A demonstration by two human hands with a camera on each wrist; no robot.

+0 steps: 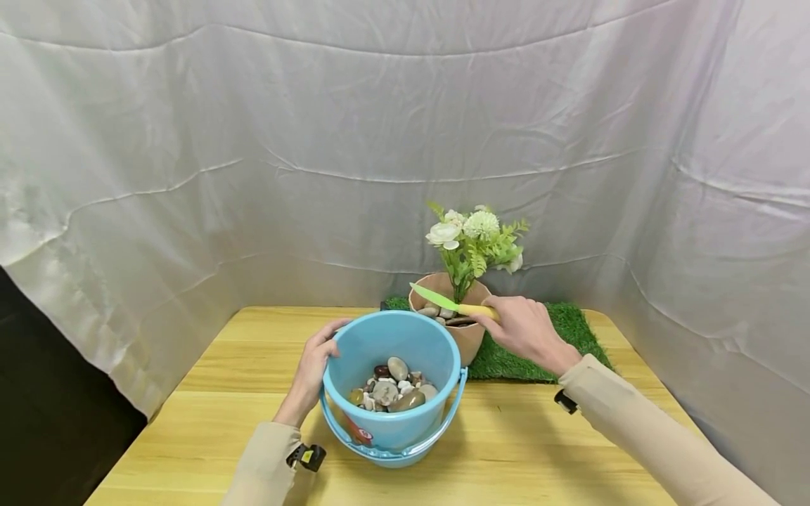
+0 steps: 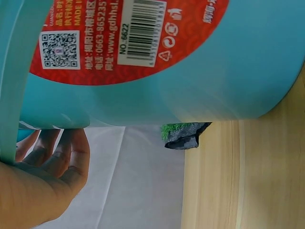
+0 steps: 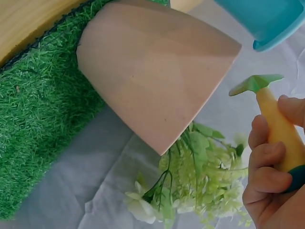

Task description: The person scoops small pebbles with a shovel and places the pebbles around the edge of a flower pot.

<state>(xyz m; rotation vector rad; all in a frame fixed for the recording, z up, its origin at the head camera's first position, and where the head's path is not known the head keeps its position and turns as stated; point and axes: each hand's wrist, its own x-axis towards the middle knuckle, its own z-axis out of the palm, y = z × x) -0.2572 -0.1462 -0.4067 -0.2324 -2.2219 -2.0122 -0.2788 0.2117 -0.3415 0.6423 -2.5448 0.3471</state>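
A light-blue bucket [image 1: 395,439] with a red label stands on the table, pebbles [image 1: 395,386] of mixed sizes at its bottom. My left hand [image 1: 314,362] grips its rim on the left side, the thumb at the edge; the left wrist view shows the fingers [image 2: 76,155] bent against the wall. In my right hand [image 1: 522,327] is a small garden trowel [image 3: 279,121] with a green blade and yellow handle, fingers wrapped round the handle. Its blade points left, over the pinkish flower pot [image 1: 470,344], which holds stones and white flowers [image 1: 481,225].
Under the pot lies a green artificial grass mat [image 1: 572,330], behind and right of the bucket. The bucket's handle [image 1: 436,441] hangs down at the front. Grey cloth [image 1: 316,126] walls in the wooden table [image 1: 209,422] at the back and sides.
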